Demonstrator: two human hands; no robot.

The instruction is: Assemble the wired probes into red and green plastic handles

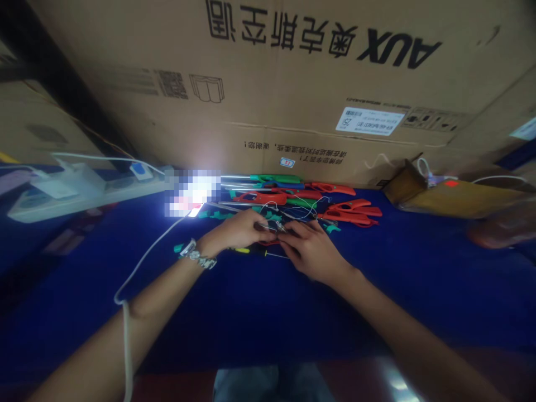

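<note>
My left hand, with a bracelet watch at the wrist, is closed in a pinch; its fingers partly hide what they hold. My right hand pinches a small silvery metal part close to the left fingertips. Just beyond both hands lie several long-nosed gas lighters with red handles and green handles, their metal tubes pointing left. Thin white wires loop over them. Under my hands lies a screwdriver with a black and yellow handle.
A large cardboard box stands behind the blue tabletop. At left are a white power strip with plugs and a glaring, pixelated light with a white cable. Red lighter handles and an open yellowish box are at right.
</note>
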